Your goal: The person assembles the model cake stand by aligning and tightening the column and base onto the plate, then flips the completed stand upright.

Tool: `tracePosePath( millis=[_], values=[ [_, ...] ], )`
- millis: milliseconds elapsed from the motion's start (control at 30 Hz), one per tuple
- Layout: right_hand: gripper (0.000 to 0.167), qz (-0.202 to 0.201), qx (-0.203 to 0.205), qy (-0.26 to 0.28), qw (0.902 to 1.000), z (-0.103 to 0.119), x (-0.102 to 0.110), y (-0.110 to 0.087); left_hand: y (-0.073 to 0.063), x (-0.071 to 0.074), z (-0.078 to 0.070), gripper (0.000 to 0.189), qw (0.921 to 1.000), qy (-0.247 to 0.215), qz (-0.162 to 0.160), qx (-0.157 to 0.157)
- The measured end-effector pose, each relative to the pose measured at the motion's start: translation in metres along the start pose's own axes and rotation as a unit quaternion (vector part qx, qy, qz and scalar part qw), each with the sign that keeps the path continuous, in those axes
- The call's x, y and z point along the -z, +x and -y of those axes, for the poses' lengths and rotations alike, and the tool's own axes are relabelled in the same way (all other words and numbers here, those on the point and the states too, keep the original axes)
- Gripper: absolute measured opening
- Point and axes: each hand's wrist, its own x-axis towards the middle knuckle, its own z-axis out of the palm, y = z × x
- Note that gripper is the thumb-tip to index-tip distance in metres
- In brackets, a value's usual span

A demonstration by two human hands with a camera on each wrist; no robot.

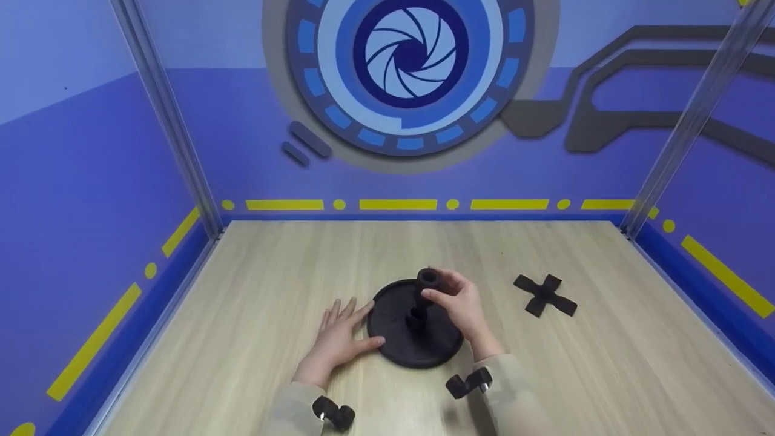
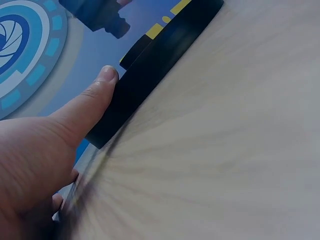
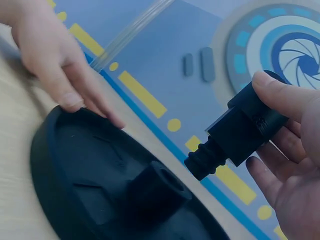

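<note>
A round black dish-like base [image 1: 390, 321] with a raised rim lies on the table. My left hand [image 1: 336, 345] touches its left edge, thumb and fingers spread and fairly straight. Between thumb and fingers, my right hand [image 1: 466, 309] holds a black threaded connector [image 3: 245, 122], wider at its top and squarish lower down. The thread end points down at the hollow socket [image 3: 160, 192] standing in the base. A visible gap separates thread and socket in the right wrist view. In the left wrist view, the left thumb [image 2: 92, 102] presses the base's side wall.
A black cross-shaped piece [image 1: 545, 295] lies on the wooden table [image 1: 272, 260], right of the base. Blue printed panels [image 1: 387, 181] and metal posts [image 1: 175, 127] enclose the table's back and sides. Each forearm wears a black wrist mount [image 1: 469, 383].
</note>
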Motion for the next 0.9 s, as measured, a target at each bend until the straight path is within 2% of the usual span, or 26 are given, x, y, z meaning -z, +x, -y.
tracePosePath(
  millis=[300, 900],
  values=[
    [0.051, 0.021, -0.009, -0.029, 0.9993, -0.006, -0.005, -0.003, 0.001, 0.000, -0.001, 0.087, 1.0000, 0.004, -0.001, 0.001],
    [0.052, 0.037, -0.020, -0.027, 0.9987, -0.021, -0.007, -0.002, 0.001, -0.001, -0.002, 0.086, 1.0000, 0.004, -0.002, 0.004]
  ],
)
